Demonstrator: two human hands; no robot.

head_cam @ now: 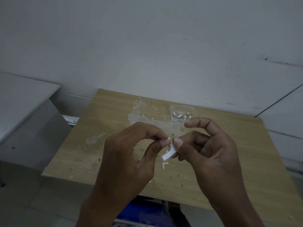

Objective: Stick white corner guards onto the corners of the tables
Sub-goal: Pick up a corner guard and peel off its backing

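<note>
Wooden table [114,112]: pale, matt wood-grain top, its finish scuffed and speckled, with a rough, flaky whitish residue patch [144,115] toward 12 o'clock. Clear box [182,112], at 1 o'clock from the hands: transparent glossy plastic. Corner guard [169,153], pinched between the left hand [131,154] and right hand [211,149]: thin, smooth, white, matt, paper-like strip. Wall [147,46]: matt painted surface, faintly marked.

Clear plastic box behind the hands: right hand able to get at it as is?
Probably not yet. The clear plastic box lies just beyond the right hand with nothing between, but that hand and the left hand both pinch the white corner guard.
</note>
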